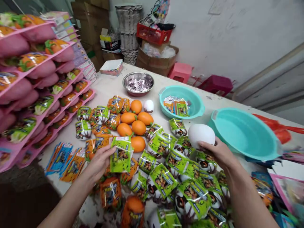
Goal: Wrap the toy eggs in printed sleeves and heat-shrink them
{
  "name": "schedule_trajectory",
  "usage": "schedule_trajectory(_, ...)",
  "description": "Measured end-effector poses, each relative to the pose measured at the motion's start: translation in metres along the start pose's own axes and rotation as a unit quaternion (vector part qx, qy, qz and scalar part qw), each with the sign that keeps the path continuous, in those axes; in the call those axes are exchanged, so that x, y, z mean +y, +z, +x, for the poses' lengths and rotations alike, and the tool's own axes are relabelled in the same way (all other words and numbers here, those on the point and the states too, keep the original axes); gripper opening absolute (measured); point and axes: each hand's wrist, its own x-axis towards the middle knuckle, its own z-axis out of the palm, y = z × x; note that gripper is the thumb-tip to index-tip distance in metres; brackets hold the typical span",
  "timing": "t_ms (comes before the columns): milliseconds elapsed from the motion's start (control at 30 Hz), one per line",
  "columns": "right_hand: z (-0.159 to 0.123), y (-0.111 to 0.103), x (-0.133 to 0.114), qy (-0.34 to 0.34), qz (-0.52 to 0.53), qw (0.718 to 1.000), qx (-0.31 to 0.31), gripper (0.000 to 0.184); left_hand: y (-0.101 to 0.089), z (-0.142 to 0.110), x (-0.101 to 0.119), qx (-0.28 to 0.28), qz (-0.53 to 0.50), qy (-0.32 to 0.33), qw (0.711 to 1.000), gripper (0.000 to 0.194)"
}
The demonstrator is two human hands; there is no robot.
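My left hand [102, 158] pinches a few green printed packets [121, 155] above the middle of the table. In my right hand [217, 150] is a smooth white egg-shaped toy [201, 134], gripped from its right side. Below both hands lie several white toys wrapped in green packets [163, 177], crowded together. Several bare orange egg-shaped toys [138, 127] sit beyond my left hand, with one small white toy [149, 106] behind them. Orange toys wrapped in orange packets [110, 191] lie around and under my left hand.
Pink trays [47, 68] of wrapped toys are stacked high at the left. Blue and orange flat packets [62, 158] lie near them. A steel bowl [138, 92] of small sachets, a turquoise basin [163, 110] with packets and a larger turquoise basin [247, 133] stand along the far side.
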Motion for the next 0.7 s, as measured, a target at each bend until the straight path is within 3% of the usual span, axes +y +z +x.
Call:
schedule_trajectory(67,-0.058,0.015,-0.017,0.034,0.147,0.982,-0.113,0.086,0.008,-0.007,0.000,-0.073,0.022,-0.012,0.997,0.018)
schedule_trajectory(133,-0.114,0.043,-0.038,0.067,0.211,0.949,-0.223,0.092,0.017,-0.016,-0.001,-0.153,0.048,-0.028,0.987,0.025)
schedule_trajectory(200,-0.157,0.074,-0.055,0.078,0.251,0.908,-0.328,0.089,0.024,-0.027,0.000,-0.223,0.072,-0.045,0.971,0.031)
schedule_trajectory(267,-0.184,0.099,-0.063,0.080,0.270,0.881,-0.379,0.083,0.027,-0.038,0.003,-0.261,0.098,-0.042,0.959,0.032)
schedule_trajectory(333,-0.200,0.112,-0.064,0.096,0.283,0.869,-0.395,0.077,0.023,-0.046,0.007,-0.285,0.136,-0.032,0.948,0.032)
schedule_trajectory(467,-0.216,0.119,-0.057,0.126,0.303,0.830,-0.451,0.067,0.005,-0.053,0.011,-0.307,0.203,-0.048,0.929,0.029)
schedule_trajectory(600,-0.228,0.127,-0.063,0.129,0.331,0.775,-0.522,0.084,-0.007,-0.059,0.010,-0.370,0.254,-0.054,0.892,0.021)
schedule_trajectory(700,-0.238,0.134,-0.073,0.135,0.340,0.760,-0.537,0.083,-0.009,-0.067,0.012,-0.419,0.312,-0.021,0.853,0.019)
